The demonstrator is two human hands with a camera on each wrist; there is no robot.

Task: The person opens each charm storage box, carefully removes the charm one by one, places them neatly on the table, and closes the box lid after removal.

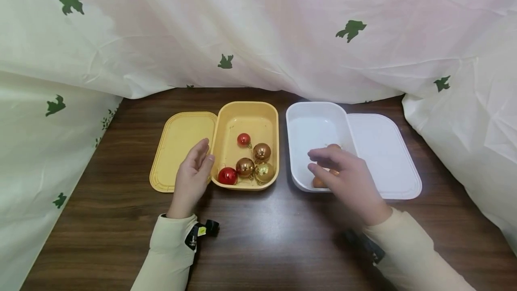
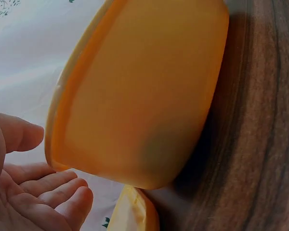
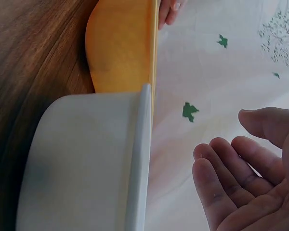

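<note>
My left hand (image 1: pixel 193 178) is at the left rim of the yellow box (image 1: pixel 246 108), its fingers loosely extended and holding nothing. Inside that box lie shiny Christmas baubles: a small red bauble (image 1: pixel 243 139), a larger red bauble (image 1: pixel 228 176) and several gold ones, such as the gold bauble (image 1: pixel 262 152). Over the near right part of the white box (image 1: pixel 296 147) hovers my right hand (image 1: pixel 349 178), thumb and fingers apart with nothing between them. Under it, partly hidden, orange-brown balls (image 1: pixel 319 183) show in the white box. The right wrist view has this hand (image 3: pixel 250 183) above the rim.
A yellow lid (image 1: pixel 186 147) lies left of the yellow box, and a white lid (image 1: pixel 381 152) right of the white one. Both boxes stand on a dark wooden table (image 1: pixel 262 237). White cloth (image 1: pixel 258 21) with green bird shapes hangs around the back and sides.
</note>
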